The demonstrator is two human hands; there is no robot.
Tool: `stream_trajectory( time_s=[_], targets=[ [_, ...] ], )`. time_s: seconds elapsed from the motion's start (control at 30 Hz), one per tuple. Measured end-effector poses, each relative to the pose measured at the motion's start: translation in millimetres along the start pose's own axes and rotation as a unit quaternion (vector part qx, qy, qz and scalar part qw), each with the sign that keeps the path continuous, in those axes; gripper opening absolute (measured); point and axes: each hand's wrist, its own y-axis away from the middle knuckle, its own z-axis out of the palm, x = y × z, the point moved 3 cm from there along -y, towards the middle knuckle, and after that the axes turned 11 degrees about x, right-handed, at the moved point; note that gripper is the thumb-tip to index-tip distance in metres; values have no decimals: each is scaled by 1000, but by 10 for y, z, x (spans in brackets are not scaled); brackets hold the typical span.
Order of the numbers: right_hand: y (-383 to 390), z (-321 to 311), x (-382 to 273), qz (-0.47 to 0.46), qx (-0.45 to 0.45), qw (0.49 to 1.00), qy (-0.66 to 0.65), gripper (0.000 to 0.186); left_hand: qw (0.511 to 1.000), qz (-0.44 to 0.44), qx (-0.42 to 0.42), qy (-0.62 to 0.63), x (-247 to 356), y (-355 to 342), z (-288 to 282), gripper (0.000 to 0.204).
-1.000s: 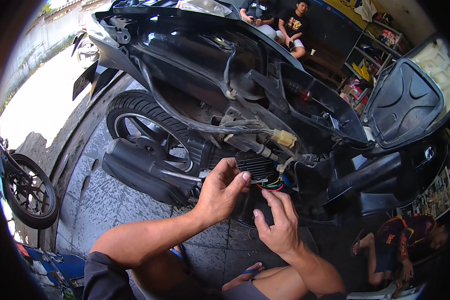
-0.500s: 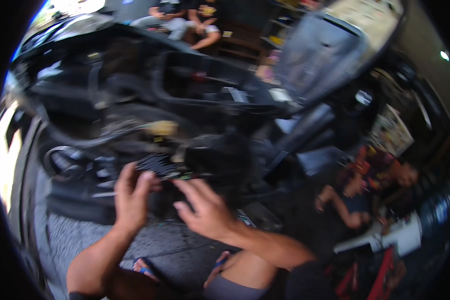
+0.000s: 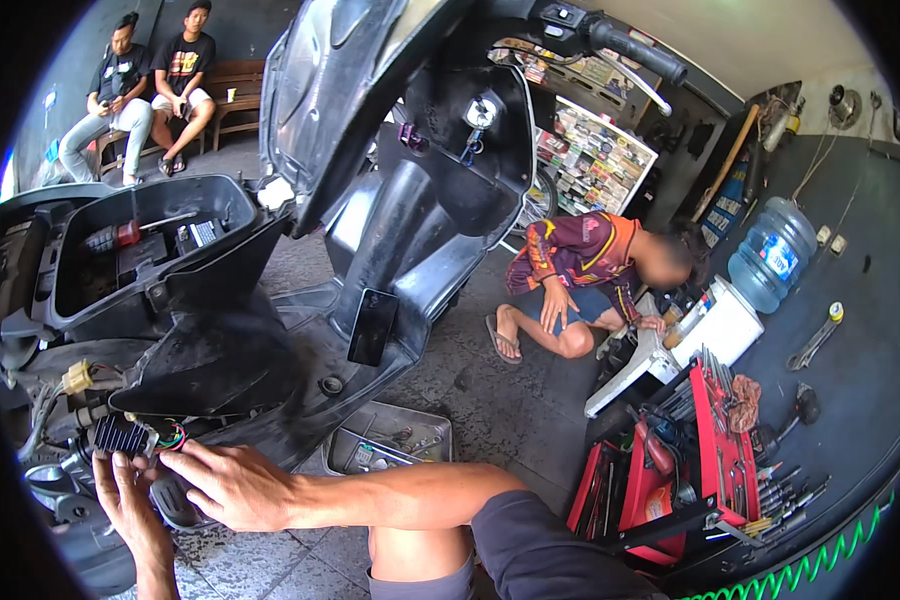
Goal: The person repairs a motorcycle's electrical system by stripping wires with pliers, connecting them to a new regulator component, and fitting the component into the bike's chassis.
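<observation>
A scooter stands with its seat compartment (image 3: 152, 258) open. Low on its side, my left hand (image 3: 128, 505) has its fingertips closed on a black finned part (image 3: 120, 433). My right hand (image 3: 235, 485) reaches across with fingers apart and bent, their tips at thin coloured wires (image 3: 173, 437) beside that part. A yellow connector (image 3: 77, 376) on a harness sits just above. A phone (image 3: 372, 327) leans on the scooter's footboard area, and a metal tray (image 3: 390, 437) with small items lies on the floor behind my right forearm.
A person (image 3: 590, 270) crouches at a white stand (image 3: 710, 320) with a water jug (image 3: 772, 255). A red tool cart (image 3: 670, 470) is at my right, near a coiled green hose (image 3: 790, 570). Two seated people (image 3: 120, 100) are on a bench at upper left.
My view has swung right, bringing the footboard, crouching person and tool cart into fuller view. Both hands now appear lower left, still at the finned part and wires.
</observation>
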Motion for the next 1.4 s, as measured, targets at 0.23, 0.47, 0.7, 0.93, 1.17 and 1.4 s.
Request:
stream_trajectory(
  time_s=[0.23, 0.47, 0.7, 0.93, 1.17, 1.4],
  targets=[
    [70, -76, 93, -14, 3, 999, 39, 56, 998, 16, 61, 9, -83, -31, -34, 42],
    [122, -144, 132, 7, -22, 999, 23, 55, 997, -17, 76, -6, -112, -74, -141, 56],
    [154, -170, 142, 8, -33, 999, 19, 53, 974, 164, 13, -152, -454, -291, -582, 62],
    [186, -232, 142, 6, -47, 999, 23, 51, 996, 53, 50, -55, -451, -329, -542, 66],
    [200, -219, 171, 14, -54, 998, 6, 46, 991, 84, 51, -95, -590, -393, -726, 69],
    [188, -215, 125, 31, -65, 997, -5, 40, 995, 88, 25, -43, -597, -465, -731, 63]
  ],
)
